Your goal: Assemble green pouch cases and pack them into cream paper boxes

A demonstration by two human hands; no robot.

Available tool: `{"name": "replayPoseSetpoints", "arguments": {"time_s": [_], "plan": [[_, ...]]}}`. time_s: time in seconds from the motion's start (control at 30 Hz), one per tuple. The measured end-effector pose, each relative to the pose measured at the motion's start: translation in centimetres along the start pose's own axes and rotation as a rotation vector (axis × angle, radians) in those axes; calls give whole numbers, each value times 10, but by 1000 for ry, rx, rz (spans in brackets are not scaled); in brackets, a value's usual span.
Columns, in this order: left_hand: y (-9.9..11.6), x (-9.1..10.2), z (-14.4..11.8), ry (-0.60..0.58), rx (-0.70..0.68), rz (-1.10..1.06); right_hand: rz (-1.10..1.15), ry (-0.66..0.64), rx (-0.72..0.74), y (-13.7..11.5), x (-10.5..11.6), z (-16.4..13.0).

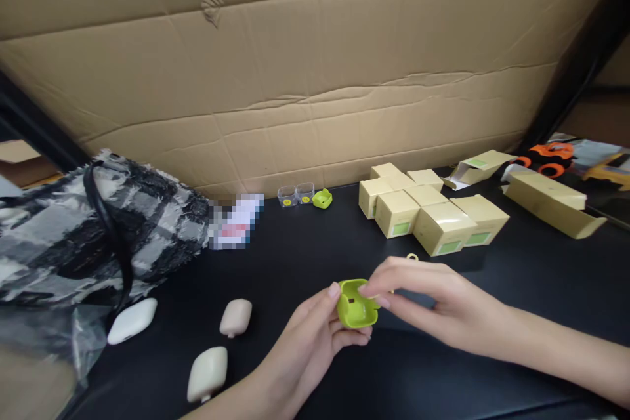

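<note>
Head view: left hand (315, 335) grasps a lime-green soft silicone case (357, 305); right hand (423, 295) pinches its rim, which could slip and spring back.

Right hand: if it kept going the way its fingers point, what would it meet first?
The right hand points leftward and its fingertips already touch the green case held by the left hand, so it meets that case first.

We note one lime-green silicone case (357, 305), small and rounded, open side facing up with its hollow showing, held tilted above the counter (305, 256) toward the near edge.
</note>
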State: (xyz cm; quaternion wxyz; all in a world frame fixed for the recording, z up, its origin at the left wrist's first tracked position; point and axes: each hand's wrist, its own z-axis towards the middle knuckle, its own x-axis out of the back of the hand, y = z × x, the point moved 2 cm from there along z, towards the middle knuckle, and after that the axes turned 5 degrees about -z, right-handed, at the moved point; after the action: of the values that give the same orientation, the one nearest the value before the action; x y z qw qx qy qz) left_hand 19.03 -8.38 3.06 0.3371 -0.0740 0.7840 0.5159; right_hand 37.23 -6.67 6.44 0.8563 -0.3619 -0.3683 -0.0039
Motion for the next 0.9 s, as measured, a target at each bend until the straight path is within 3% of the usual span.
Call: {"name": "replayPoseSetpoints", "arguments": {"time_s": [0.17, 0.33, 0.43, 0.73, 0.9], "plan": [[2, -1, -2, -4, 31, 0, -19, 84, 3, -5, 1, -2], [1, -2, -3, 23, 55, 37, -452, 83, 167, -6, -1, -2], [1, -2, -3, 22, 61, 34, -576, 25, 204, -4, -7, -3], [1, -1, -4, 36, 46, 109, -628, 129, 220, -1, -16, -6], [-1, -1, -3, 38, 39, 142, -590, 114, 215, -2, -19, -7]]}}
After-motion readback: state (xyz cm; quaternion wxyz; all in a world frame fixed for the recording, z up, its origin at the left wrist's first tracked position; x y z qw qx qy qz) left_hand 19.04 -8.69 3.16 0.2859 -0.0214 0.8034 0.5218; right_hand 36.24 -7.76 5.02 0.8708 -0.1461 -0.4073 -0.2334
